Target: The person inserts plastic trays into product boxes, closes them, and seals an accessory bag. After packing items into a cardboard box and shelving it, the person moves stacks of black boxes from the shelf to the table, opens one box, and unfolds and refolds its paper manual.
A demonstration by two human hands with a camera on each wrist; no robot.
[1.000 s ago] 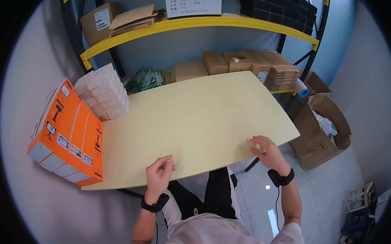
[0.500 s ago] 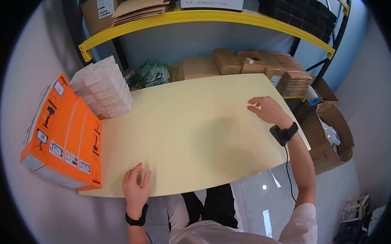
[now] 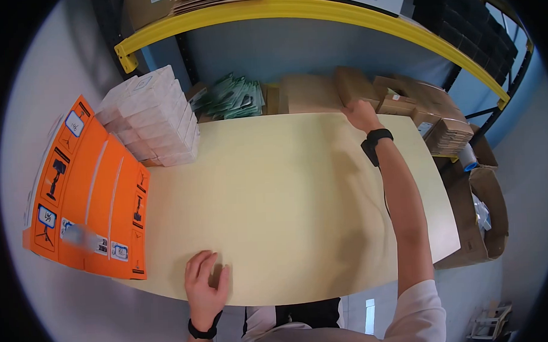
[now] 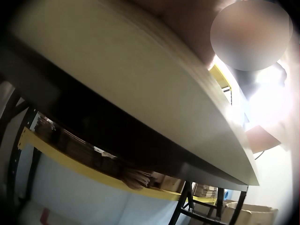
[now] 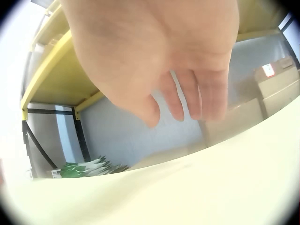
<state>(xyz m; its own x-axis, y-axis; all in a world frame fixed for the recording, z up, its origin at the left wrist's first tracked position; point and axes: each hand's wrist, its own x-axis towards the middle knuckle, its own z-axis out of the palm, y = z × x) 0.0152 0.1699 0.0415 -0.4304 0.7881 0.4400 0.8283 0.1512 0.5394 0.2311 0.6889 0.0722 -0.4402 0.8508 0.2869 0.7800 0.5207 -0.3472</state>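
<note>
My right hand (image 3: 362,115) reaches over the far edge of the pale yellow table (image 3: 269,201). In the head view it overlaps a small brown cardboard box (image 3: 352,82) behind that edge. The right wrist view shows its fingers (image 5: 190,96) pointing down, slightly bent and spread, with nothing between them and cardboard behind. Near the table's front edge is my left hand (image 3: 205,288), fingers relaxed and thumb apart, holding nothing. The left wrist view mostly shows the table's edge and underside.
At the left stand an orange printed box (image 3: 100,195) and a stack of white boxes (image 3: 157,115). Behind the table lie green packets (image 3: 232,97) and more cartons (image 3: 310,92) beneath a yellow shelf beam (image 3: 268,9). An open carton (image 3: 493,223) stands right of the table.
My right hand has moved from the table's front right, across the top, to the cardboard box at the far edge. My left hand has shifted left above the front edge. The head view has tilted and moved.
</note>
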